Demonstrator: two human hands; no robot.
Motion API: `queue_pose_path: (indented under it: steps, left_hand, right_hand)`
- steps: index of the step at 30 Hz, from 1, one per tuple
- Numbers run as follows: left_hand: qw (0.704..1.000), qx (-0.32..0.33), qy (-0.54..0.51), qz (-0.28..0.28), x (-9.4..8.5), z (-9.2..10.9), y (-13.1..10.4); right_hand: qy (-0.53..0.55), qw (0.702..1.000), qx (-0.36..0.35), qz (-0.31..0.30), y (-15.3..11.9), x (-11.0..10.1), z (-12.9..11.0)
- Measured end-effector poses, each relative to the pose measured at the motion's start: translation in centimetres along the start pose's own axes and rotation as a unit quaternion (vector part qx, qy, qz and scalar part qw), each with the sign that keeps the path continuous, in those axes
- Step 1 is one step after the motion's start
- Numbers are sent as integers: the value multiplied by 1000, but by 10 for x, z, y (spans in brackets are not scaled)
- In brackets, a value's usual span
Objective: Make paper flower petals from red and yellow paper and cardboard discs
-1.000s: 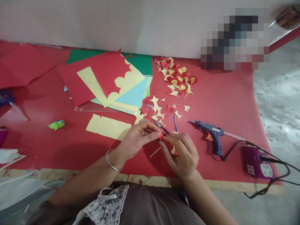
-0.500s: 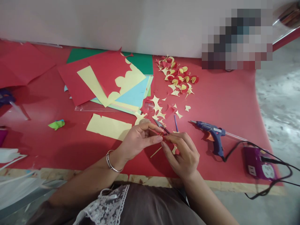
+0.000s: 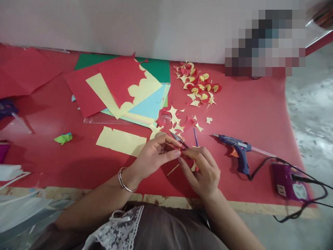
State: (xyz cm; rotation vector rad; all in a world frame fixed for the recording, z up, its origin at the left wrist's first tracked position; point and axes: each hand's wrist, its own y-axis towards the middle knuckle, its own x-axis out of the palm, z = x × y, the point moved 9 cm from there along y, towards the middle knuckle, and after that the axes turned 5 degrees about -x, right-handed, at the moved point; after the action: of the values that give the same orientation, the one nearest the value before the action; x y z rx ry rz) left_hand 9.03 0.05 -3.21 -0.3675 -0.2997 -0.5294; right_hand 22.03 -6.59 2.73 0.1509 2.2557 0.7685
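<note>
Red-covered table, bearings from the hands. One blue-and-orange plastic glue gun at 3 o'clock; a second, cropped blue glue gun between 9 and 10. One slim blue stick at 1. One pointed grey blade at 12, close in. Curled red-and-yellow paper petals heaped toward 1, overlapping, uncountable. Small red piece at centre, mostly hidden, pinched by left hand; right hand narrow beside it, grip unclear.

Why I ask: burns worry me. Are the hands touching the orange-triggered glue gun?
Apart: the head view shows red tabletop between the glue gun and the nearer right hand.
</note>
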Motion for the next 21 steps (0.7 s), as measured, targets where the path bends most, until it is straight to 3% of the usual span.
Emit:
queue_pose_path:
  steps: [12,21]
  left_hand:
    - [998,-31,-1,57,-6,-5,-4]
    - [997,-34,21,69,-7,-3,-4]
  right_hand:
    - [-4,1000,0,-7,0,3,1]
    - [0,1000,-1,-13,-1,5,3]
